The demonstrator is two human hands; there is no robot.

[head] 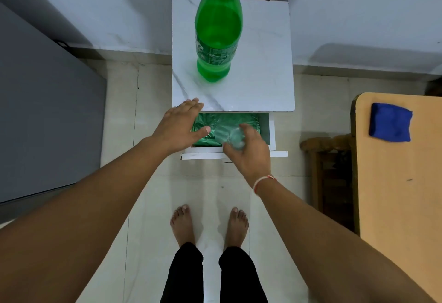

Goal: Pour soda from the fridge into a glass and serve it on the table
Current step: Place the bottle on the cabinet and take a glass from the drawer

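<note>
A green soda bottle [218, 32] with a blue cap stands upright on the white marble top of a small cabinet [263, 63]. Below the top, a drawer [272, 133] lined with green material is pulled open. My right hand [248, 152] is over the drawer and shut on a clear glass [235, 139], which is blurred. My left hand [180, 123] hovers with fingers spread at the cabinet's front left corner, above the drawer's left side, holding nothing.
A grey fridge [47, 111] stands at the left. A tan wooden table [401, 183] with a folded blue cloth [389, 122] is at the right, a dark wooden chair [327, 159] beside it. My bare feet stand on the tiled floor [208, 195].
</note>
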